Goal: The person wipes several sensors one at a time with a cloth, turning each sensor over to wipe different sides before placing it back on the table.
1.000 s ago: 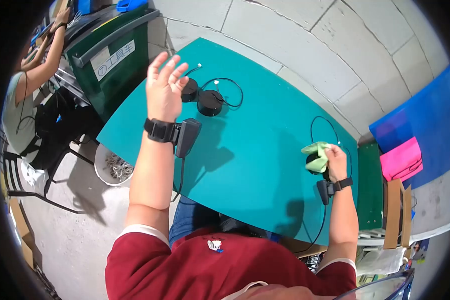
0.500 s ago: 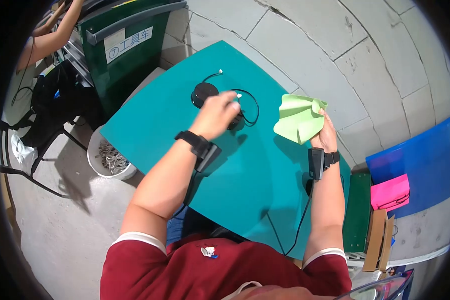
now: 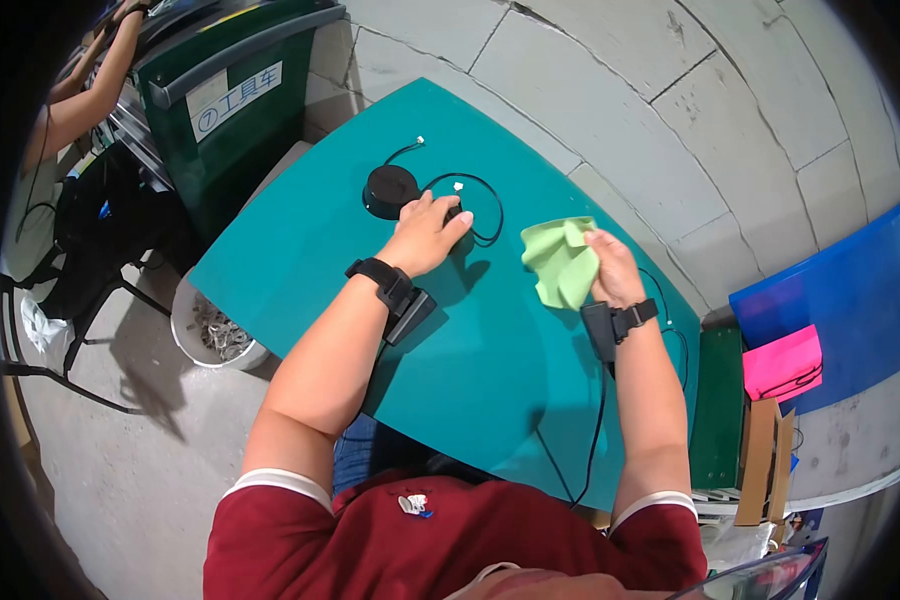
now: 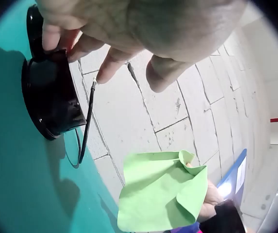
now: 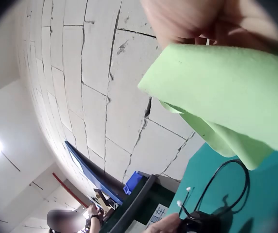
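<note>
Two black round devices lie on the teal table [image 3: 300, 240]. One black disc [image 3: 388, 190] lies free. My left hand [image 3: 425, 232] covers the other black disc [image 4: 49, 97], fingers curled over its top edge. Its thin black cable [image 3: 485, 215] loops to the right and ends in a white plug. My right hand [image 3: 610, 268] pinches a light green cloth [image 3: 560, 260] just above the table, right of the left hand. In the right wrist view the green cloth [image 5: 226, 97] hangs from my fingers. The cloth [image 4: 163, 194] also shows in the left wrist view.
A green tool cart [image 3: 230, 90] stands beyond the table's left corner, with another person [image 3: 80, 90] beside it. A white bucket [image 3: 215, 330] of metal parts sits below the left edge. A blue board [image 3: 820, 270], pink bag [image 3: 785, 365] and cardboard [image 3: 760, 460] stand at right.
My left hand came down from the air onto the black disc. My right hand lifted the cloth off a device at the right and brought it in toward the left hand.
</note>
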{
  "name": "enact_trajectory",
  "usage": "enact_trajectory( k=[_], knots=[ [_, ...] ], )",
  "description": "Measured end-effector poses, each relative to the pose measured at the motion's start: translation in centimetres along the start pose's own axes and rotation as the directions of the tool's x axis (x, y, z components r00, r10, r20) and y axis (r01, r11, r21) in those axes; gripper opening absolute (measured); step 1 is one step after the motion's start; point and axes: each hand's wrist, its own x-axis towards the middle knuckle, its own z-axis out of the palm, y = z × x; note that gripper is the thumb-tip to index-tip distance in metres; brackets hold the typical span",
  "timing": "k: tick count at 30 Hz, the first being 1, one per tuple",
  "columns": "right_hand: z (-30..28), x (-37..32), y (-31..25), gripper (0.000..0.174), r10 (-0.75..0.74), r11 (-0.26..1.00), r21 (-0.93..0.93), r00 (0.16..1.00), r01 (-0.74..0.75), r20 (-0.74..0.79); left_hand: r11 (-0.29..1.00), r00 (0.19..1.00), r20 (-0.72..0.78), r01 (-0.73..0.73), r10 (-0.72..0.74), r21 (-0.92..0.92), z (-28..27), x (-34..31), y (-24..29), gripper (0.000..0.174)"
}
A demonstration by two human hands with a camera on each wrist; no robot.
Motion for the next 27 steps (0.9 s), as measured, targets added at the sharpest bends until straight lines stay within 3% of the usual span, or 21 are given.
enact_trajectory(
  k=[1,3,5,7,8,9,11,12,14,15,16,19,23,27],
  knots=[
    [0.0,0.3,1.0,0.023,0.046,0.998,-0.048,0.999,-0.045,0.020,1.000,1.000,0.003,-0.003,0.003,0.003,-0.2,0.2,-0.2,0.056],
    [1.4,0.2,2.9,0.021,0.127,0.981,-0.157,0.991,-0.118,0.049,0.947,0.998,0.063,0.011,0.010,-0.320,-0.9,0.6,-0.6,0.055],
    [3.8,0.6,4.0,0.019,0.279,0.883,-0.414,0.957,-0.222,0.081,0.938,0.998,0.056,0.038,-0.020,-0.344,-1.5,0.1,0.4,0.054],
    [6.0,1.3,5.3,0.017,0.354,0.836,-0.494,0.922,-0.238,0.156,0.875,0.994,0.092,0.091,-0.053,-0.476,-1.9,-0.2,0.9,0.054],
    [6.9,1.6,5.6,0.017,0.386,0.857,-0.438,0.902,-0.271,0.196,0.876,0.994,0.089,0.092,-0.056,-0.473,-2.0,-0.3,0.8,0.054],
    [6.9,2.5,6.2,0.014,0.363,0.897,-0.347,0.905,-0.275,0.222,0.871,0.995,0.090,0.089,-0.051,-0.483,-2.0,-0.3,0.7,0.054],
    [6.2,3.8,6.7,0.012,0.086,0.996,-0.026,0.996,-0.086,-0.010,0.866,0.995,0.091,0.088,-0.050,-0.492,-2.1,-0.4,0.6,0.055],
    [5.6,4.1,5.8,0.012,0.048,0.991,0.133,0.984,-0.025,-0.171,0.843,0.990,0.132,0.112,-0.050,-0.527,-2.1,-0.5,0.5,0.056],
    [1.0,5.3,5.8,0.013,-0.036,0.959,0.260,0.961,0.110,-0.273,0.818,0.983,0.178,0.141,-0.048,-0.557,-2.3,-0.9,1.1,0.058],
    [0.5,4.7,4.5,0.014,-0.031,0.966,0.231,0.944,0.112,-0.329,0.796,0.944,0.310,0.275,-0.116,-0.540,-2.7,-1.4,2.4,0.060],
    [-0.1,3.9,3.4,0.013,-0.073,0.980,0.158,0.956,0.122,-0.283,0.763,0.880,0.441,0.405,-0.176,-0.504,-2.8,-1.8,3.1,0.063],
    [-0.2,1.8,0.3,0.016,-0.253,0.961,-0.170,0.941,0.218,-0.224,0.763,0.889,0.442,0.367,-0.119,-0.533,-2.2,-1.8,2.8,0.066],
    [-1.1,0.7,-2.0,0.019,-0.291,0.945,-0.215,0.935,0.247,-0.204,0.733,0.913,0.394,0.340,-0.106,-0.590,-2.2,-1.6,2.8,0.064],
    [-1.7,0.5,-1.8,0.020,-0.205,0.973,-0.147,0.958,0.178,-0.198,0.723,0.930,0.355,0.310,-0.095,-0.618,-2.5,-1.8,2.7,0.061]
  ],
)
